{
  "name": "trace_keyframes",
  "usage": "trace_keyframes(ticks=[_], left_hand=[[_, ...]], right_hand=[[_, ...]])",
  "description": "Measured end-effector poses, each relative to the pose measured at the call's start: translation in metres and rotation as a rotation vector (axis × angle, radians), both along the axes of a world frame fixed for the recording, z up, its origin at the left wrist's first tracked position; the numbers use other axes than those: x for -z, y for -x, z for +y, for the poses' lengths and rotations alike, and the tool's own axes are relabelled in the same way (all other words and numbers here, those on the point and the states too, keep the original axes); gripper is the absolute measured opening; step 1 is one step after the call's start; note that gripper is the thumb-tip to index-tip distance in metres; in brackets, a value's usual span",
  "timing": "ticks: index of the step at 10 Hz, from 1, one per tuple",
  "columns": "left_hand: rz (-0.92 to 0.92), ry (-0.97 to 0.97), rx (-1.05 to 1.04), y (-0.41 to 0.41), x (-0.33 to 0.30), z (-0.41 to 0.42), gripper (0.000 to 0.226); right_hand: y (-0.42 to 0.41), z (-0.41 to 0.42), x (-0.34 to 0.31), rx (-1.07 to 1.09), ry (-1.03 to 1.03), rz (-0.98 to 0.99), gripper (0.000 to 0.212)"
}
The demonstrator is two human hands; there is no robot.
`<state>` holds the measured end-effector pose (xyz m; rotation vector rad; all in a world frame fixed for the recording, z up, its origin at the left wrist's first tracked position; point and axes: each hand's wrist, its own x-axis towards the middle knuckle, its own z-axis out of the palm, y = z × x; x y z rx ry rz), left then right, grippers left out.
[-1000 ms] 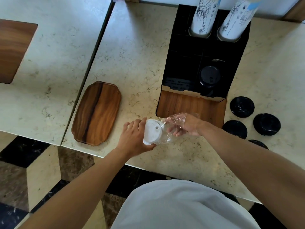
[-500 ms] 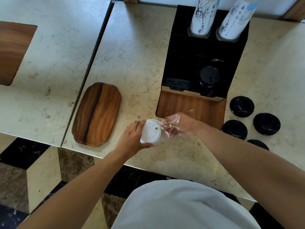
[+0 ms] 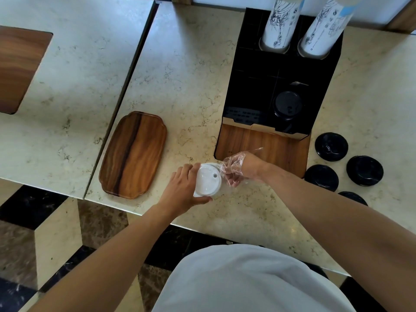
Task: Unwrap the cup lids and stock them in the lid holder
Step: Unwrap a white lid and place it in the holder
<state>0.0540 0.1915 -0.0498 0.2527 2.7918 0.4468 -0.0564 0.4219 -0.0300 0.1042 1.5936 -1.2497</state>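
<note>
Both bare arms reach forward, hands meeting over the near edge.

The left hand [image 3: 183, 189] is cupped, fingers curled over the top and thumb stretched underneath, gripping a stack of white lids [image 3: 207, 180] from its left side. The right hand [image 3: 242, 167] comes in from the right with the wrist bent, its fingers pinched closed on the clear plastic wrap [image 3: 231, 164] that drapes over them. Both forearms angle inward from the lower corners, elbows out of view.
</note>
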Motion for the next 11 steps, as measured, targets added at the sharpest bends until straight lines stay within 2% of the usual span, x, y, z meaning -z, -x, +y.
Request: trace_keyframes(ticks=[1, 2, 4, 5, 7, 8, 9, 11], left_hand=[[-0.002, 0.038, 0.012, 0.000, 0.000, 0.000, 0.116], [0.008, 0.061, 0.017, 0.000, 0.001, 0.000, 0.117], [0.021, 0.086, -0.012, -0.003, 0.000, 0.003, 0.115], [0.025, 0.078, -0.026, -0.004, 0.000, 0.004, 0.112], [0.028, 0.004, -0.089, -0.003, -0.002, 0.003, 0.105], [0.034, -0.088, -0.126, -0.003, -0.003, 0.001, 0.103], [0.042, -0.132, -0.145, -0.004, -0.003, 0.000, 0.102], [0.033, -0.156, -0.140, -0.007, -0.005, -0.005, 0.102]], right_hand=[[0.000, -0.002, 0.000, 0.038, -0.087, 0.038, 0.020], [0.002, -0.005, 0.002, -0.048, -0.210, 0.124, 0.021], [0.003, -0.014, 0.000, -0.116, -0.316, 0.192, 0.035], [0.006, -0.017, -0.002, -0.225, -0.416, 0.282, 0.031], [0.007, -0.020, -0.002, -0.243, -0.393, 0.471, 0.029], [0.009, -0.021, -0.003, -0.349, -0.435, 0.488, 0.033], [0.010, -0.022, -0.001, -0.357, -0.423, 0.488, 0.034], [-0.001, -0.016, -0.006, -0.140, -0.130, 0.345, 0.026]])
